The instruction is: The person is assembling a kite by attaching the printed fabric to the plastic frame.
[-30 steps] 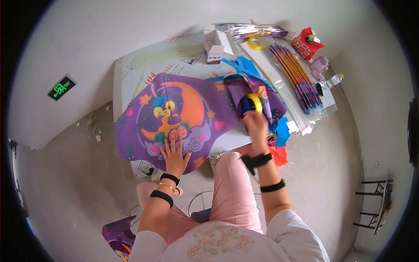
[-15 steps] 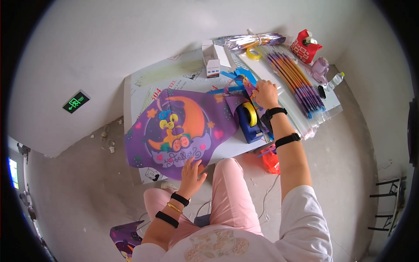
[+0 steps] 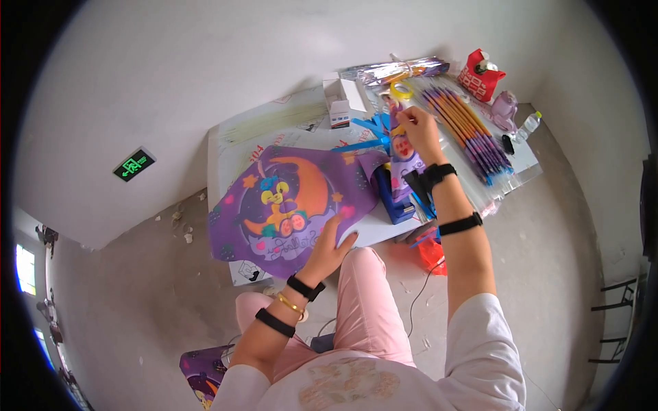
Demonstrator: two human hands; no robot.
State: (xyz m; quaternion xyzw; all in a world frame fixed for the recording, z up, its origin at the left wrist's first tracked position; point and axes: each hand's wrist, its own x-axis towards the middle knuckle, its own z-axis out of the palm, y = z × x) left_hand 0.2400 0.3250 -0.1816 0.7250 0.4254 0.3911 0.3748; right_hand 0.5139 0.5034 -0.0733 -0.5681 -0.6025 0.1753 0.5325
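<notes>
A purple printed sheet [image 3: 301, 188] with a cartoon bird and an orange moon lies across the front of the table. Over its lower right edge is my left hand [image 3: 327, 252], fingers stretched out and holding nothing. My right hand [image 3: 421, 133], thumb and fingers pinched, grips the upper part of a narrow purple printed piece [image 3: 404, 164]. That piece hangs upright from the pinch, in front of the blue tape dispenser [image 3: 397, 207], and hides the dispenser's tape roll. Blue strips [image 3: 367, 145] lie just left of it.
An open white box [image 3: 338, 106] stands farther back, beside a foil-wrapped bundle [image 3: 397, 70] and a yellow tape roll [image 3: 401, 90]. Several orange-purple rolled sticks [image 3: 466, 133] lie to the right. Past them are a red bag [image 3: 482, 79], a lilac bottle [image 3: 504, 109] and a clear bottle [image 3: 529, 125].
My right hand has raised the printed piece and brought it left, over the dispenser. My left hand has moved right and up along the sheet's edge. The view has shifted slightly.
</notes>
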